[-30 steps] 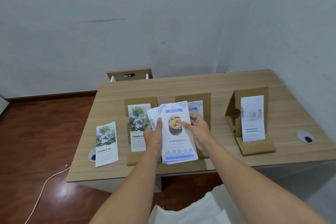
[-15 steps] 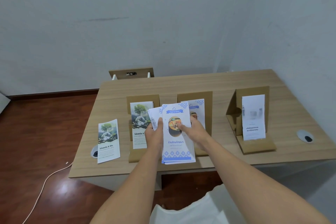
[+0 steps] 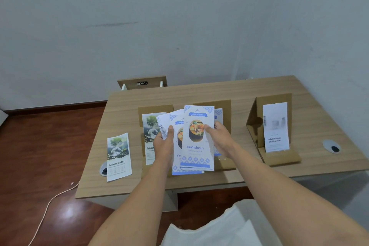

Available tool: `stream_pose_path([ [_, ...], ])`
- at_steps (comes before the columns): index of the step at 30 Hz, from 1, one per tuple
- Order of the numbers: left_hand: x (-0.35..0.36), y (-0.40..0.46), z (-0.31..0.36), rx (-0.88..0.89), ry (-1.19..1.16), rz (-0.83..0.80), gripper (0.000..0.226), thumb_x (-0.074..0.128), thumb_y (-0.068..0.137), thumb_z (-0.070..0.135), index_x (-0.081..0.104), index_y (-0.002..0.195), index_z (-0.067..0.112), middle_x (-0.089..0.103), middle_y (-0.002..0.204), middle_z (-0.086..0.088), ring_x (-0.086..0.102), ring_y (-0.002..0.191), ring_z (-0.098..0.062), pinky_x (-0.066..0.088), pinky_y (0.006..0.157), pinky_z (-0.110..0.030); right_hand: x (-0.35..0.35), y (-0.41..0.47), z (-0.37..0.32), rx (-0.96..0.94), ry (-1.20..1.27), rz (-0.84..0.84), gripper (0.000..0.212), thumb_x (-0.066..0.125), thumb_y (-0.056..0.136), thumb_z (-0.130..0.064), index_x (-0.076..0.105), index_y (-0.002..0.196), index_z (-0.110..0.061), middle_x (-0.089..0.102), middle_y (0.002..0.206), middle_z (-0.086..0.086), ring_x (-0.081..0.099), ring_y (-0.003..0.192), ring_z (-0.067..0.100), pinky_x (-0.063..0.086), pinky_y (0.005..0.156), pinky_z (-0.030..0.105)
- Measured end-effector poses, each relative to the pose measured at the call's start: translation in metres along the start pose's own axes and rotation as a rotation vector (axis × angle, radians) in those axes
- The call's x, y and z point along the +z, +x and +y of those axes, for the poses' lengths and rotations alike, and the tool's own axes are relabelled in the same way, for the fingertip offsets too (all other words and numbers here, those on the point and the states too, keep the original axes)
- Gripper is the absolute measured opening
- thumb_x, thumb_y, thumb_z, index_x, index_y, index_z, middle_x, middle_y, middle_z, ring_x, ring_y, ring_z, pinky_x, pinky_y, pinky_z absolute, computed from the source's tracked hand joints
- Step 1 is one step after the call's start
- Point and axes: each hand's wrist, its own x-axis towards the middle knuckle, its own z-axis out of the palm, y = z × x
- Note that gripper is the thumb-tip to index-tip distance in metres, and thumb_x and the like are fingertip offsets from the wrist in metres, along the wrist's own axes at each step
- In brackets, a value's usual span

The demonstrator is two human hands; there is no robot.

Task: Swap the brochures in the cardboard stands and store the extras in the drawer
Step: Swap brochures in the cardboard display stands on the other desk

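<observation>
Both hands hold blue-and-white food brochures above the desk's middle. My left hand (image 3: 164,144) grips a fanned stack of them (image 3: 175,126). My right hand (image 3: 218,138) pinches the top blue brochure (image 3: 196,150) and holds it slightly right of the stack. Behind them stand a left cardboard stand (image 3: 155,109) holding a green tree brochure (image 3: 149,126) and a middle cardboard stand (image 3: 223,106) with a blue brochure partly hidden. A right cardboard stand (image 3: 257,124) holds a white brochure (image 3: 275,128).
A loose tree brochure (image 3: 118,158) lies flat on the desk's left, over a cable port (image 3: 103,171). Another cable port (image 3: 332,147) sits at the right. A wooden drawer unit (image 3: 141,82) stands behind the desk (image 3: 239,90). A white cable (image 3: 50,203) runs over the floor.
My right hand has slid the top blue brochure right and up off the stack that my left hand holds. The view has shifted slightly.
</observation>
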Motion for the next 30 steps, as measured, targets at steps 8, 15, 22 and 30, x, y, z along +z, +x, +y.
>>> stream_pose_path([
  [8, -0.002, -0.007, 0.003, 0.000, 0.004, -0.023, 0.026, 0.065, 0.103, 0.033, 0.068, 0.120, 0.015, 0.078, 0.119, -0.013, 0.076, 0.108, -0.035, 0.061, 0.095, -0.058, 0.003, 0.003, -0.004, -0.020, 0.029, 0.051, 0.018, 0.058, 0.101, -0.032, 0.057, 0.114, -0.018, 0.072, 0.116, 0.005, 0.073, 0.102, 0.024, 0.058, 0.095, 0.053],
  [15, 0.005, -0.015, 0.005, 0.006, 0.059, -0.030, 0.027, 0.065, 0.104, 0.032, 0.070, 0.121, 0.011, 0.078, 0.118, -0.014, 0.076, 0.107, -0.035, 0.062, 0.093, -0.056, 0.019, -0.007, -0.004, -0.003, -0.007, -0.038, 0.026, 0.058, 0.102, -0.025, 0.054, 0.124, -0.012, 0.070, 0.121, 0.006, 0.071, 0.105, 0.023, 0.061, 0.081, 0.040],
  [22, 0.001, -0.019, 0.003, -0.040, 0.037, -0.035, 0.025, 0.065, 0.103, 0.034, 0.071, 0.119, 0.015, 0.080, 0.114, -0.011, 0.078, 0.101, -0.034, 0.064, 0.087, -0.056, 0.021, -0.010, -0.007, 0.022, 0.013, -0.096, 0.011, 0.049, 0.106, -0.023, 0.060, 0.106, -0.023, 0.072, 0.113, 0.000, 0.071, 0.102, 0.021, 0.060, 0.080, 0.037],
  [30, -0.006, -0.013, 0.007, -0.033, 0.036, 0.008, 0.028, 0.066, 0.102, 0.036, 0.069, 0.120, 0.015, 0.079, 0.117, -0.012, 0.077, 0.104, -0.033, 0.062, 0.091, -0.055, -0.009, 0.000, -0.017, -0.086, -0.256, 0.018, 0.021, 0.057, 0.102, -0.029, 0.071, 0.101, -0.014, 0.076, 0.109, 0.004, 0.070, 0.106, 0.027, 0.051, 0.076, 0.035],
])
